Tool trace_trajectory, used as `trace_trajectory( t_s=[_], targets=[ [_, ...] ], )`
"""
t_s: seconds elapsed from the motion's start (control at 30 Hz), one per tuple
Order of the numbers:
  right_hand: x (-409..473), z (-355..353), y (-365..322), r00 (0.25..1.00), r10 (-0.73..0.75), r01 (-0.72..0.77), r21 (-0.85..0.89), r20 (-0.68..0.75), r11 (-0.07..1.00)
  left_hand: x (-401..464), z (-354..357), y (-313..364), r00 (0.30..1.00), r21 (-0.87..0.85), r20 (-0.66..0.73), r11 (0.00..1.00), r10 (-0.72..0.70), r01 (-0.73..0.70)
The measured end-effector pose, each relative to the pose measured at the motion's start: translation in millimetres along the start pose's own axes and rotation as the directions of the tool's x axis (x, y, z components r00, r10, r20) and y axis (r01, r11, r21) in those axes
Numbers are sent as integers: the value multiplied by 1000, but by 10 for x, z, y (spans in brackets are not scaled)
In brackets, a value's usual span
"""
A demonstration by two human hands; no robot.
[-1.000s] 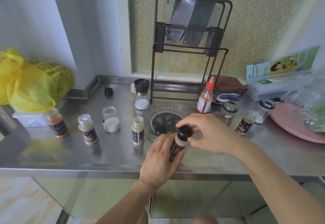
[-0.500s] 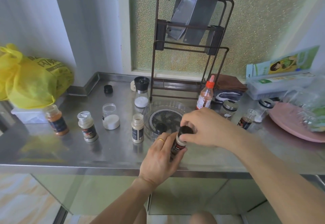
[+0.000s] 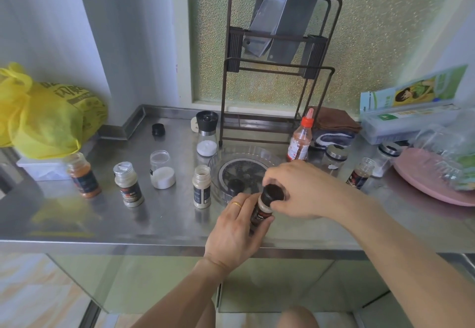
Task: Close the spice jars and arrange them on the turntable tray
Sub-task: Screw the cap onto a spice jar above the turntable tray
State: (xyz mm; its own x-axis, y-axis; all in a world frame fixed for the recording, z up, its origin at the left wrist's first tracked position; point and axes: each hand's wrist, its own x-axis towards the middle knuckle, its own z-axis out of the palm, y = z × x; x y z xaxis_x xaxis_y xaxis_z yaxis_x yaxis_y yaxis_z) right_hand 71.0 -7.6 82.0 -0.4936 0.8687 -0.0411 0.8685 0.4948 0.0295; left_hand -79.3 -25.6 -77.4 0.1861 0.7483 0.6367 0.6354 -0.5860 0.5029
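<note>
Black cap (image 3: 273,192) is being twisted onto the spice jar (image 3: 262,210) right now, jar held just above the steel worktop (image 3: 167,221) at the near edge of the clear turntable tray (image 3: 214,165). The jar body is gripped by the left hand (image 3: 236,235), fingers wrapped round the label, while the cap is pinched from above by the right hand (image 3: 299,190). Probably best done with the jar kept upright and steady so the threads catch squarely, and the cap turned till it stops, not forced. Compared with a second ago, the cap has been pushed down further over the neck and the right hand's fingers have curled round it more, so less of it is seen. Several other jars are left uncapped on the worktop.
</note>
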Motion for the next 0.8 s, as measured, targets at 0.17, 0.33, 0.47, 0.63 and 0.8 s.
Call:
trace_trajectory(
  t_s=[0.17, 0.33, 0.47, 0.63, 0.8],
  targets=[
    [-2, 14, -19, 1000, 23, -22, 46, -18, 999, -3, 5, -6, 1000, -4, -2, 1000, -13, 13],
    [15, 39, -6, 994, 59, -62, -36, -88, 997, -8, 4, -3, 1000, 19, 5, 1000, 5, -5],
    [10, 28, 21, 999, -14, 8, 132, 46, 991, 0, 4, -1, 1000, 22, 11, 1000, -10, 10],
    [2, 41, 20, 1000, 29, -30, 130, 8, 991, 1, 3, 5, 1000, 19, 13, 1000, -18, 17],
    [15, 86, -21, 995, 39, -33, 64, -91, 997, -12, 14, 2, 1000, 25, 19, 1000, -2, 2]
  ],
)
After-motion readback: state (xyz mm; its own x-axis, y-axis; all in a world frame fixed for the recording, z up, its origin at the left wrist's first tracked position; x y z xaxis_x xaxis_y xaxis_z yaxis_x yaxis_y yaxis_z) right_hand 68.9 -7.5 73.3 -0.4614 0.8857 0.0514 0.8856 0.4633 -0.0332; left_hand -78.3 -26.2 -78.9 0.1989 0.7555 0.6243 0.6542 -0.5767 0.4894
